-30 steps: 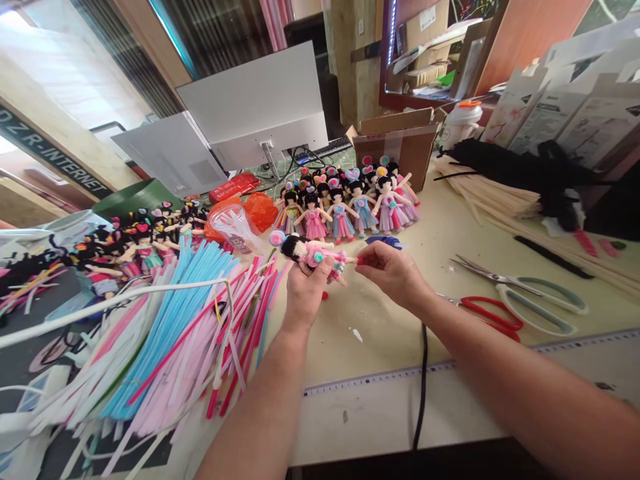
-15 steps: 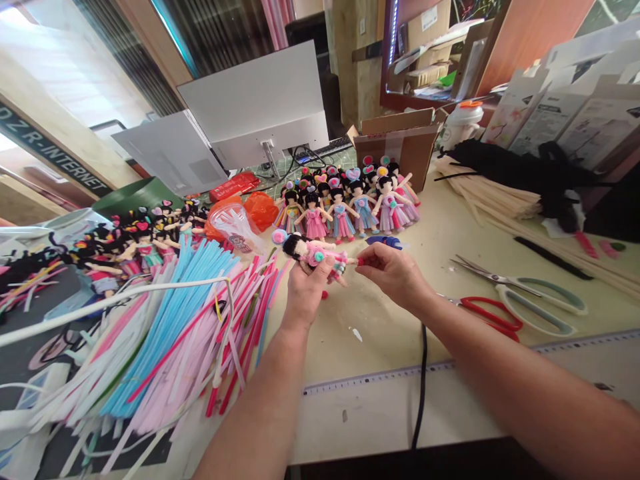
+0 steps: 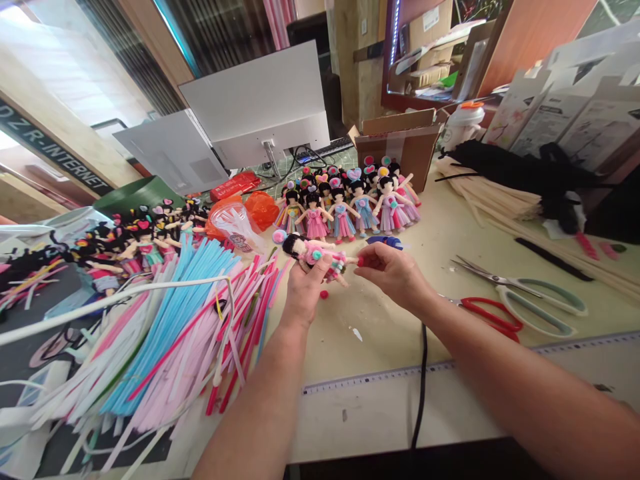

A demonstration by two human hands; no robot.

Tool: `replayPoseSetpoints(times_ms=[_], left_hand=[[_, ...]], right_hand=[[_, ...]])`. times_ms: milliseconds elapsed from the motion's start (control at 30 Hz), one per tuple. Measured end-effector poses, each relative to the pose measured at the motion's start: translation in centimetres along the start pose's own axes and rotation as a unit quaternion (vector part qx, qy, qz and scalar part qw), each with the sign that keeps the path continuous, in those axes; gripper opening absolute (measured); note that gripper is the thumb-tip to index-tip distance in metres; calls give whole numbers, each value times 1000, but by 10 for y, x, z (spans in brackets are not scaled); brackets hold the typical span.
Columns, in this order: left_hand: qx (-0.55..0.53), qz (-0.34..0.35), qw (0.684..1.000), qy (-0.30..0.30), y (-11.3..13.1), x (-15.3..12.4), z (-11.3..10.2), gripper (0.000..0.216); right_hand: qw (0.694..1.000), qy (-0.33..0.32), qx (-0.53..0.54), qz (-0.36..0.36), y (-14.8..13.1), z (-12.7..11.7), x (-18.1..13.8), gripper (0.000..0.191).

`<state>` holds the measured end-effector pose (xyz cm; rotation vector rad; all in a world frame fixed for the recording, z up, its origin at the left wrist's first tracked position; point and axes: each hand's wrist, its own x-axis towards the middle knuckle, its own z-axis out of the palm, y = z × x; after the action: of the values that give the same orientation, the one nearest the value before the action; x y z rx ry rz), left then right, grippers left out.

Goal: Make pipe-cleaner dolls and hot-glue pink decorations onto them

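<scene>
A fuzzy pipe-cleaner doll (image 3: 316, 255) with black hair and a pink dress lies sideways in my left hand (image 3: 306, 288), which is closed round its body. At the tip of the doll's outstretched leg, my right hand (image 3: 393, 272) pinches a small red pom-pom (image 3: 360, 261), mostly covered by the fingertips. Another red pom-pom (image 3: 324, 294) rests on the table beneath the doll. Just behind my right hand lies a blue tool (image 3: 385, 242), its kind unclear.
Finished dolls (image 3: 340, 213) stand in rows before a cardboard box (image 3: 400, 143). Bundled pipe cleaners (image 3: 165, 327) cover the left side. To the right lie grey-handled scissors (image 3: 525, 293) and red-handled scissors (image 3: 493, 315). A ruler strip (image 3: 380, 377) and black cable (image 3: 423, 387) are near the front.
The doll has turned slightly in my left hand, and the thumb sits a little differently. My right hand stays at the leg's end, nearly still.
</scene>
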<state>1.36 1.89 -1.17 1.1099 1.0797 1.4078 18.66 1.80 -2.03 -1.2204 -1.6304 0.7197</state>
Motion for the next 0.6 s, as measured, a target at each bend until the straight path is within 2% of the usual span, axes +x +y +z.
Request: replayPoseSetpoints(times_ms=[100,433,600], left_hand=[[-24,-16,1000,9,3,1,0,39],[-17,-21,999,16,1,1,0,37],[-33,-32,999,11,2,0,2,39]], right_hand=[[1000,0,6,-6,0,0,0,16],[998,22,-43,-41,1,-1,-1,6],[998,24,-43,-37,5,1,-1,8]])
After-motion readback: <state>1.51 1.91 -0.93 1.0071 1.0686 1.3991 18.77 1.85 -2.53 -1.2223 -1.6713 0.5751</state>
